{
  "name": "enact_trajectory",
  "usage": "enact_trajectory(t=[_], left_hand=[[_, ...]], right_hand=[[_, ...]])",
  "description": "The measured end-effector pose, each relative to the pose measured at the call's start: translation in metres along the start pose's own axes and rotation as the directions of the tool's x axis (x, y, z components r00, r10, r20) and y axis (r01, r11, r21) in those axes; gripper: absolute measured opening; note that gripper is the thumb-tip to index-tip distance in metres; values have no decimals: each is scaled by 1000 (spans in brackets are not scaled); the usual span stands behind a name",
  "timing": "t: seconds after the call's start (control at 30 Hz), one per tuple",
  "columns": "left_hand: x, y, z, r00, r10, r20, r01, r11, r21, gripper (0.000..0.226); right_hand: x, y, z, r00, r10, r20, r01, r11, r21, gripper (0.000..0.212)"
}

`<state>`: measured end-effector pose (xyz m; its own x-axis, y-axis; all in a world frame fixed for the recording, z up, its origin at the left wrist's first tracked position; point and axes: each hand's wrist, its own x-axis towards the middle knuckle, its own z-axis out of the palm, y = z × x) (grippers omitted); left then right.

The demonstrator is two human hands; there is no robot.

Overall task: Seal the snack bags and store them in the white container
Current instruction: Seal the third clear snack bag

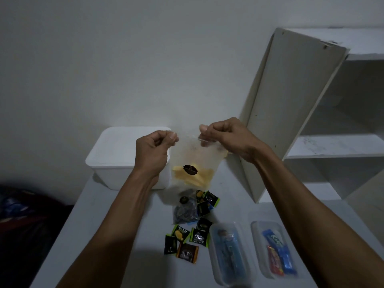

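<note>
While I held the clear snack bag (192, 163) above the surface (128, 225), my left hand (152, 151) and right hand (226, 138) each pinched a top corner. Sealing appeared underway; next, I judged, fingers must press along the strip, then reach the closed white container (116, 154) behind.

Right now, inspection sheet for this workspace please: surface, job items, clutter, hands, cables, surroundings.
Surface: white table, dim light.
Job's things: clear snack bag of yellow chips held up in the air; white container behind it, lid on; second dark bag lying on the table.
Clutter: small wrapped snacks; two clear trays holding packets.
Hands: left hand and right hand pinch the bag's top corners.
Cables: nothing seen.
Surroundings: white shelf unit at right, loose panel leaning on it; dark bundle at left.
</note>
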<state>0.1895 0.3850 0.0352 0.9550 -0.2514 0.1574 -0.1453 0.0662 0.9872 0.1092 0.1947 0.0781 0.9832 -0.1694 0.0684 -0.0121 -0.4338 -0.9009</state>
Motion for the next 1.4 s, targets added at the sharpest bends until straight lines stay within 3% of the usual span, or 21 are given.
enact_trajectory(t=[0.13, 0.2, 0.3, 0.43, 0.53, 0.73, 1.07, 1.17, 1.27, 1.4], left_hand=[[-2, 0, 4, 998, 40, 47, -44, 996, 81, 6], [-2, -2, 6, 998, 48, -47, -43, 993, 111, 5], [-6, -3, 12, 969, 2, -246, 41, 984, 171, 28], [-14, 0, 22, 969, -165, -186, 195, 969, 155, 38], [-13, 2, 23, 962, -172, -214, 205, 968, 146, 23], [-5, 7, 17, 940, -220, -261, 235, 972, 26, 24], [-9, 3, 22, 932, -301, -202, 319, 945, 64, 12], [-10, -1, 21, 934, -302, -191, 320, 945, 73, 11], [-11, -6, 20, 934, -291, -208, 313, 946, 81, 24], [-2, -13, 4, 947, -171, -273, 213, 968, 132, 24]], right_hand=[[10, -13, 3, 997, 1, 83, 16, 978, -206, 23], [15, -12, 8, 996, -3, 88, 26, 966, -256, 20], [18, -7, 20, 1000, -11, 9, 12, 974, -225, 23], [19, 0, 35, 1000, -16, -23, 12, 984, -175, 24], [20, 0, 41, 1000, 16, -26, -19, 991, -130, 19], [15, 10, 42, 998, 65, -5, -65, 988, -140, 19], [14, 18, 56, 993, 78, -92, -88, 989, -115, 23], [12, 21, 58, 993, 55, -102, -70, 987, -147, 24], [9, 20, 55, 993, -9, -116, -19, 970, -242, 21], [5, 15, 27, 1000, -28, -12, 22, 926, -376, 18]])
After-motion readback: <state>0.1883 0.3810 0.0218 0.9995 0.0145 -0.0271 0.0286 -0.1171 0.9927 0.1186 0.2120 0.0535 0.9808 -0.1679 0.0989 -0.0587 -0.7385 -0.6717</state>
